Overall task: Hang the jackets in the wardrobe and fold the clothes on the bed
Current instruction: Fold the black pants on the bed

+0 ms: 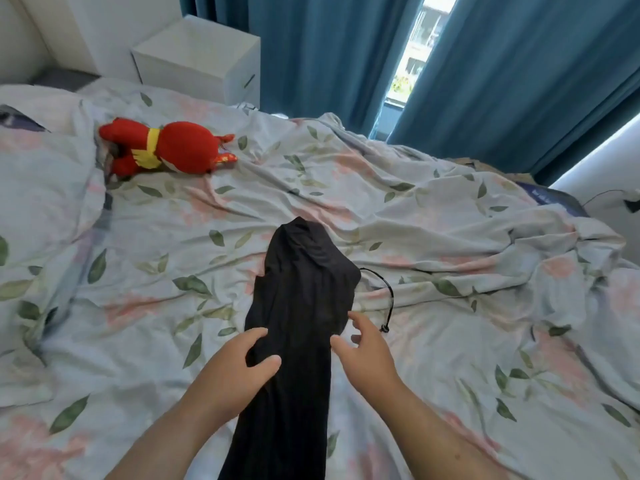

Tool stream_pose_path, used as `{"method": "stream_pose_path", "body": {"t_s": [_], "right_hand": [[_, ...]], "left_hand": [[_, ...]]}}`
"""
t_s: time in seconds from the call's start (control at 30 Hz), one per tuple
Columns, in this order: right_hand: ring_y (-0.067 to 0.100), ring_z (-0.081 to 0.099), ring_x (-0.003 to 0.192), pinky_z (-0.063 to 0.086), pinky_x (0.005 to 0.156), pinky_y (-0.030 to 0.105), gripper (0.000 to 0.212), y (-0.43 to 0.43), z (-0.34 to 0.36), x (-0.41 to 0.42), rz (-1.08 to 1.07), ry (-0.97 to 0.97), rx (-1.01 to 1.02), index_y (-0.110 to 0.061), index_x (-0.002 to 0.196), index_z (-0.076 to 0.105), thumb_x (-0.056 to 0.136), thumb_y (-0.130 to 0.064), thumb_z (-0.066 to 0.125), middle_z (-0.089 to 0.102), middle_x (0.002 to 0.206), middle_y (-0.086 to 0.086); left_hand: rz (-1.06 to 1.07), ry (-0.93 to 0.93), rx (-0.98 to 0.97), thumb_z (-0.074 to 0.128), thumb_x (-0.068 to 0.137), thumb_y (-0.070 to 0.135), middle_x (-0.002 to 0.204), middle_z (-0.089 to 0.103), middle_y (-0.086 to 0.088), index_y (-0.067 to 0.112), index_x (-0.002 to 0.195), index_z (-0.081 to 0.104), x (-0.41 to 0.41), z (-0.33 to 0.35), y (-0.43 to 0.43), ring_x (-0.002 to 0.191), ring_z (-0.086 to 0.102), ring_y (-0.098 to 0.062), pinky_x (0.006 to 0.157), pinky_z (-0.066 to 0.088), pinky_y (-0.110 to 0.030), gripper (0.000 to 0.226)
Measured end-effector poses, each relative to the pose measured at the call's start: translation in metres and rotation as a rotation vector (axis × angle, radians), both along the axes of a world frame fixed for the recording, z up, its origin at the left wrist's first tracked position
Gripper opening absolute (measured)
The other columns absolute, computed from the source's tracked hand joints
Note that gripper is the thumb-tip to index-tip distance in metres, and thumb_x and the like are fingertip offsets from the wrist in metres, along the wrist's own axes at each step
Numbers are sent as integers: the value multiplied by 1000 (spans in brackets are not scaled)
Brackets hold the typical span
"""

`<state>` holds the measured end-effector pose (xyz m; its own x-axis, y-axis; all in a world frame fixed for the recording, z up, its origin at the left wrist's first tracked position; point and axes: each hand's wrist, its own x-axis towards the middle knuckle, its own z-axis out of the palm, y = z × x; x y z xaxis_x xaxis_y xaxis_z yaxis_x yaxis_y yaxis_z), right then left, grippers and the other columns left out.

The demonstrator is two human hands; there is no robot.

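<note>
Item one: black garment [298, 306], thin, matte, softly creased, lying on the bed as a long narrow strip with a rounded bunched far end. My left hand [239, 362] grips its left edge, fabric caught between thumb and curled fingers; my right hand [367, 351] is released, fingers spread, tips at the right edge. Thin black drawstring [388, 303] loops out just beside it. Beneath: rumpled cotton duvet [450, 237], pale with green leaves and pink blooms. Farther left: red and yellow plush toy [166, 147], lying down. Beyond: boxy white bedside cabinet [201, 57], closed; teal curtains [311, 46], parted over a strip of bright window.
</note>
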<state>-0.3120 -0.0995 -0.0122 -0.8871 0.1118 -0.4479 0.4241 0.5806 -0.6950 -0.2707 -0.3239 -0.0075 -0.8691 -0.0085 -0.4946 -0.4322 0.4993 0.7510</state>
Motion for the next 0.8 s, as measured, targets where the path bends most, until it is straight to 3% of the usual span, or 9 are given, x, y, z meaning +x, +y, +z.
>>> {"method": "stream_pose_path", "body": {"t_s": [0.07, 0.13, 0.2, 0.27, 0.37, 0.43, 0.53, 0.63, 0.8], "right_hand": [[-9, 60, 81, 43, 61, 5, 32, 2, -38, -42, -138, -18, -22, -38, 115, 53, 87, -34, 65, 53, 95, -25], [3, 54, 76, 39, 62, 17, 43, 1, -66, -78, -249, -28, -6, -26, 121, 51, 85, -44, 65, 51, 93, -18], [15, 60, 91, 44, 70, 28, 66, -7, -94, -110, -360, -32, -1, -15, 126, 50, 81, -60, 62, 59, 109, -6], [23, 62, 102, 49, 81, 36, 67, -13, -121, -127, -397, -7, 52, -20, 122, 53, 79, -71, 56, 63, 111, -6], [17, 63, 85, 48, 74, 36, 50, -7, -152, -125, -326, 109, 183, -28, 103, 54, 82, -73, 48, 60, 85, -18], [22, 64, 81, 45, 69, 36, 42, 1, -169, -120, -260, 197, 250, -26, 100, 53, 88, -66, 48, 58, 78, -16], [31, 64, 77, 38, 64, 35, 41, 4, -184, -115, -189, 244, 375, -20, 105, 48, 92, -59, 42, 46, 67, -14], [36, 65, 77, 33, 63, 35, 43, -1, -190, -117, -161, 262, 462, -16, 110, 46, 94, -56, 37, 44, 67, -9], [37, 65, 80, 31, 64, 36, 44, -3, -198, -120, -145, 235, 535, -16, 109, 44, 92, -56, 33, 52, 72, 0]], "left_hand": [[112, -55, 34, 65, 91, 38, 150, 44, 4, 31, 145, 44, -32, -36, -4, 136, 42, -13, 103, 38, -31, 58], [206, -116, 12, 67, 90, 34, 151, 44, -1, 22, 148, 42, -56, -66, -7, 136, 44, -18, 101, 38, -31, 64], [226, -140, -51, 68, 88, 33, 148, 47, -3, 17, 147, 42, -76, -91, -11, 134, 47, -22, 104, 39, -34, 66], [250, -98, -79, 71, 84, 34, 115, 63, 0, 15, 121, 60, -95, -110, -12, 108, 59, -21, 94, 47, -35, 44], [333, -9, -7, 75, 79, 32, 64, 52, 9, 18, 76, 52, -122, -124, -8, 65, 54, -18, 63, 41, -23, 27], [344, 39, 84, 78, 78, 32, 78, 70, 22, 29, 90, 67, -143, -125, 0, 73, 68, -1, 67, 50, -15, 16], [304, 70, 120, 78, 59, 55, 106, 71, 21, 34, 117, 65, -169, -131, 17, 96, 67, 2, 86, 54, -27, 64], [275, 111, 25, 75, 48, 71, 118, 67, 17, 31, 125, 60, -188, -137, 35, 108, 64, -8, 96, 52, -37, 88], [241, 146, -23, 76, 60, 61, 108, 66, 20, 34, 120, 63, -191, -161, 43, 107, 65, -15, 92, 50, -33, 68]]}}
